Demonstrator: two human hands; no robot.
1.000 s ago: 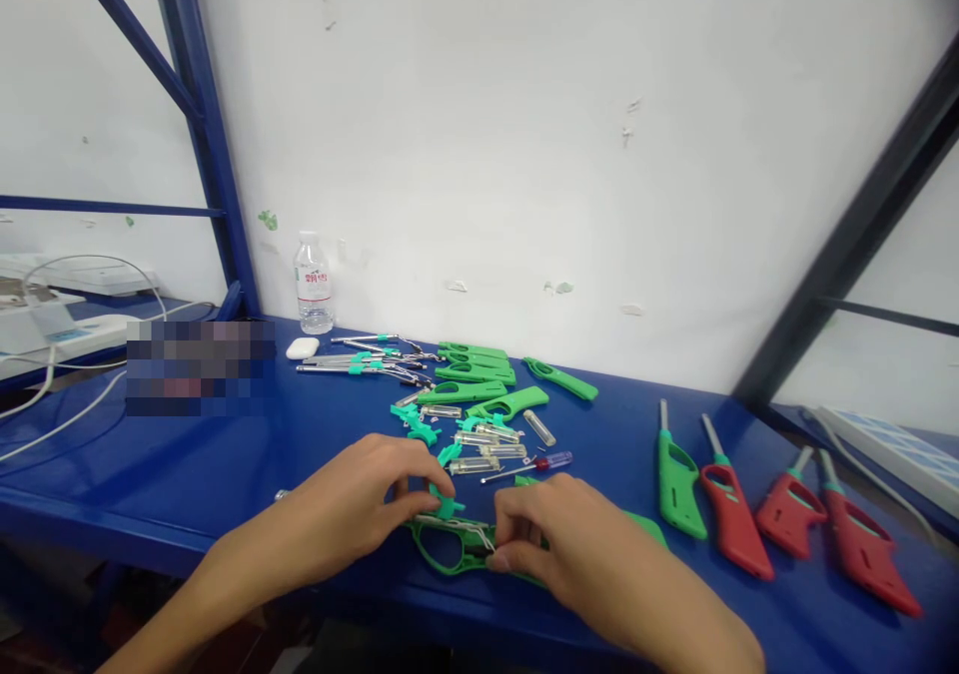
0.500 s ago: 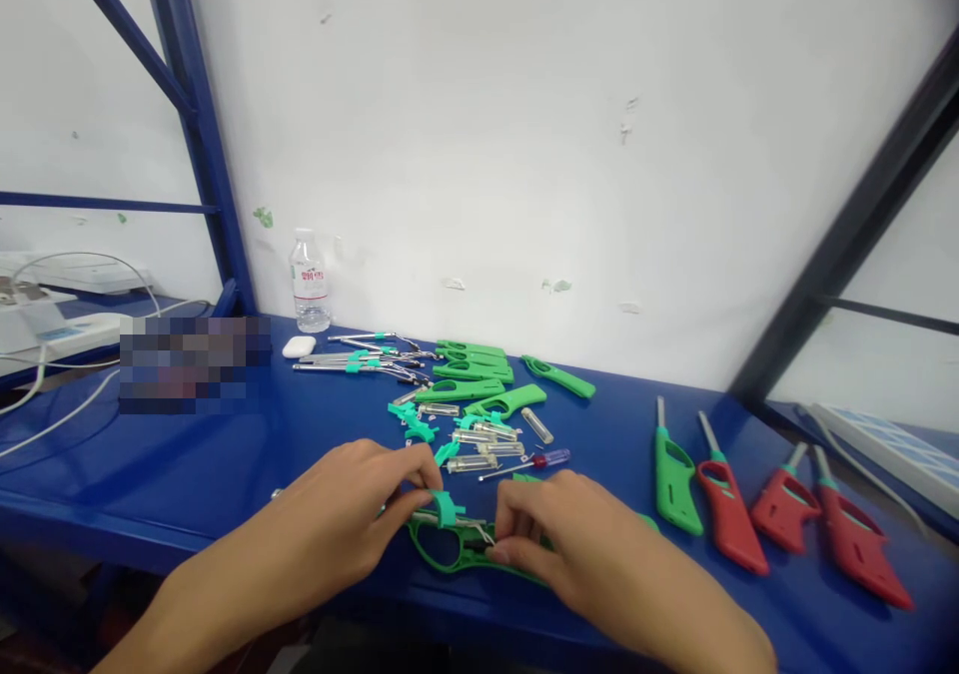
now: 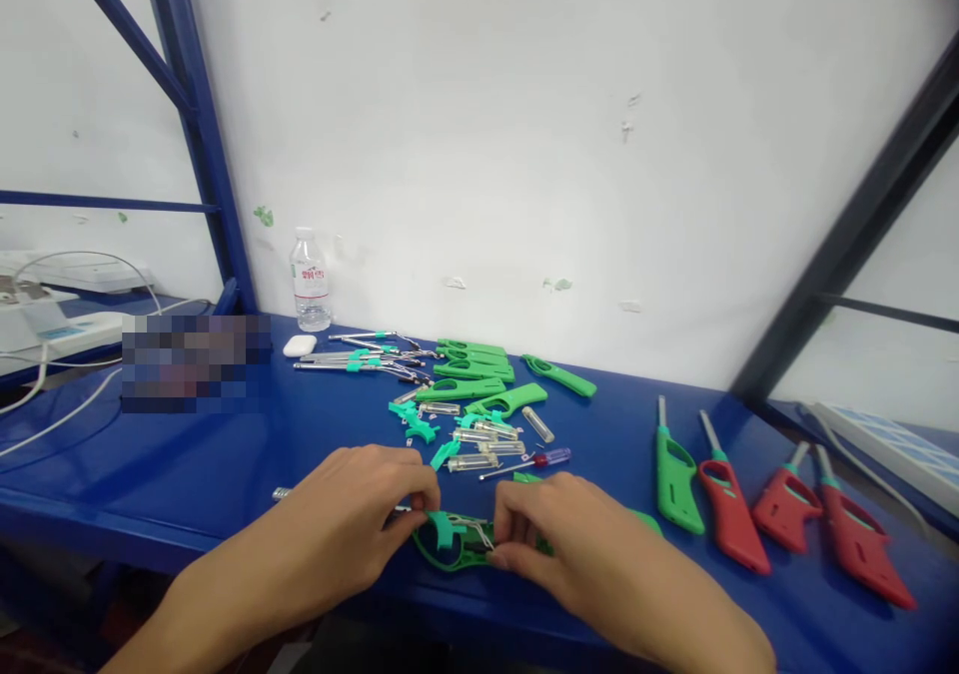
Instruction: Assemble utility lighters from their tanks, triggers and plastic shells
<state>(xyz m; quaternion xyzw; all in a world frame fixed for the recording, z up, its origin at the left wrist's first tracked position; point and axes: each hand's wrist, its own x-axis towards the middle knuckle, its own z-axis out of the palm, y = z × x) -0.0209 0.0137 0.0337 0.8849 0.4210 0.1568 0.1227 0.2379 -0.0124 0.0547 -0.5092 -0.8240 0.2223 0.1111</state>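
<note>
A green lighter shell half (image 3: 457, 546) lies near the front edge of the blue bench (image 3: 187, 474). My left hand (image 3: 360, 514) pinches a teal trigger piece (image 3: 442, 527) with thumb and forefinger and presses it into the shell's loop. A thin metal tube runs under this hand, its tip (image 3: 281, 494) showing at the left. My right hand (image 3: 561, 534) lies over the right part of the shell, fingers closed on it, thumb by the wire inside.
Loose green shells (image 3: 472, 364), clear fuel tubes (image 3: 479, 446), metal nozzles (image 3: 352, 359) and a small red-handled screwdriver (image 3: 535, 462) lie behind my hands. Assembled green (image 3: 674, 484) and red (image 3: 730, 514) lighters lie at the right. A water bottle (image 3: 309, 280) stands by the wall.
My left hand has lowered the teal trigger piece from just above the shell down into its loop. My right hand has stayed on the shell.
</note>
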